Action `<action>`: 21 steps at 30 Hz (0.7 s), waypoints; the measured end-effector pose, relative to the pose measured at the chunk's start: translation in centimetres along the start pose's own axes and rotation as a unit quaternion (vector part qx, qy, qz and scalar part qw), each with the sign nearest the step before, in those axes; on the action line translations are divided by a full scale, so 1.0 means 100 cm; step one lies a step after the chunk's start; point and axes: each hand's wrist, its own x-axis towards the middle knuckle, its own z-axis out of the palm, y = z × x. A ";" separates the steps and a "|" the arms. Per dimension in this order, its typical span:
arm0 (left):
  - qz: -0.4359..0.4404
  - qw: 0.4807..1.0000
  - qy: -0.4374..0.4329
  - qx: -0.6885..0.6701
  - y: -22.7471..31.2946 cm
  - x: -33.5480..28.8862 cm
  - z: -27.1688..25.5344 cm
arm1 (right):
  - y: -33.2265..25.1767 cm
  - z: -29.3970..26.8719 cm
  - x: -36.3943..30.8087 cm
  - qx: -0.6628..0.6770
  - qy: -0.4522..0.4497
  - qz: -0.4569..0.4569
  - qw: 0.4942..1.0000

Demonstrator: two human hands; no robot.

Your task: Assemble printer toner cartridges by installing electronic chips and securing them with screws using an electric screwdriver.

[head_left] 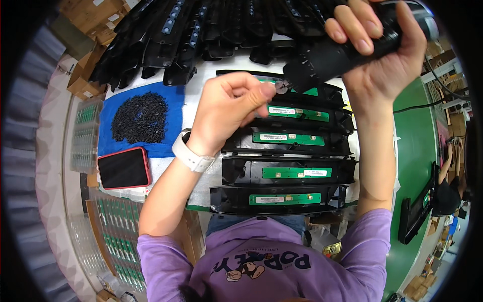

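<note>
Right fingers (359,29) wrap a black tool (327,61); left fingers (257,95) pinch together beside its tip (282,87), contents unclear.

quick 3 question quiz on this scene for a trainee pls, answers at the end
1. Which hand grips the black handheld tool with a rounded end?
2. What lies heaped on the rectangular blue cloth: (a) green circuit boards, (b) small black pieces, (c) cardboard boxes?
3. Fill in: the white strap-like wristband circles the ____ wrist.

Key: 1. the right hand; 2. b; 3. left.
</note>
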 end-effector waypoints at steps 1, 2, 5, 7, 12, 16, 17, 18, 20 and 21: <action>0.048 0.995 0.065 0.066 0.002 0.000 0.001 | 0.004 -0.002 0.006 0.001 -0.009 0.016 1.000; 0.084 0.986 0.104 0.098 0.003 0.000 -0.010 | 0.012 -0.001 0.009 -0.026 -0.011 0.015 0.999; 0.111 0.977 0.145 -0.108 0.007 0.015 -0.018 | 0.050 -0.036 0.053 0.206 -0.365 0.011 0.908; 0.119 0.973 0.135 -0.142 0.008 0.012 -0.038 | 0.044 -0.003 0.019 -0.195 -0.133 -0.008 0.972; 0.103 0.979 0.141 -0.102 0.013 0.011 -0.034 | 0.059 -0.003 0.015 -0.229 -0.158 0.001 0.961; 0.109 0.980 0.130 -0.103 0.015 0.009 -0.031 | 0.064 -0.005 0.016 -0.237 -0.160 0.002 0.958; 0.105 0.981 0.127 -0.099 0.015 0.008 -0.031 | 0.066 -0.007 0.017 -0.237 -0.161 0.004 0.958; 0.106 0.981 0.128 -0.100 0.015 0.008 -0.032 | 0.069 -0.011 0.019 -0.258 -0.161 0.002 0.953; 0.079 0.989 0.091 -0.082 0.016 0.007 -0.035 | 0.070 -0.011 0.020 -0.279 -0.162 0.000 0.947; 0.079 0.989 0.092 -0.082 0.016 0.007 -0.034 | 0.070 -0.008 0.020 -0.274 -0.166 0.000 0.947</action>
